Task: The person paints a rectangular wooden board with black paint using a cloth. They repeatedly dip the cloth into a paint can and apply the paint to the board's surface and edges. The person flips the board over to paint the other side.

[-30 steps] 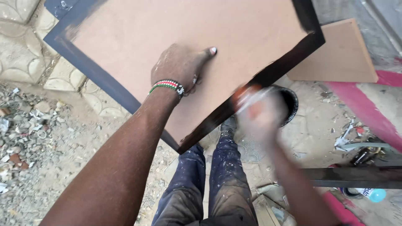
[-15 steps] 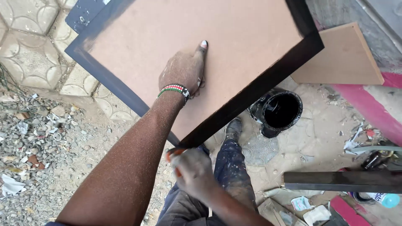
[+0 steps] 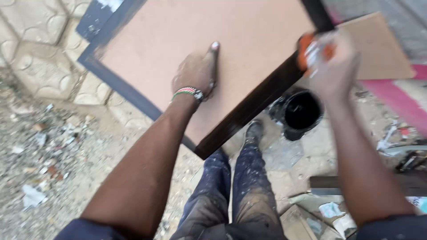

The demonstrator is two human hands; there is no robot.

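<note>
Left hand: my left hand lies flat and pressed palm-down on the bare middle of the board, fingers together, forefinger stretched forward; beaded wristband at the wrist.
Right hand: my right hand is blurred, closed around an orange-and-white object, likely a cloth or sponge, held against the dark rim at the far right edge.
Board: large flat brown fibreboard panel with a black painted rim, tilted, its near corner hanging just over my knees.
Paint pot: round black open tin on the ground, just beside the board's lower-right edge, near my shoe.
Surroundings: second plain brown board behind on the right; patterned paving stones to the left; rubble and litter lower left.
Risk, smear: I judge the rim may be wet; if my left palm slides toward it, black marks the bare face.
Risk, slip: only one flat hand steadies the tilted panel; a hard wipe could swing it.
Risk, spill: the corner or my foot could knock the tin.
</note>
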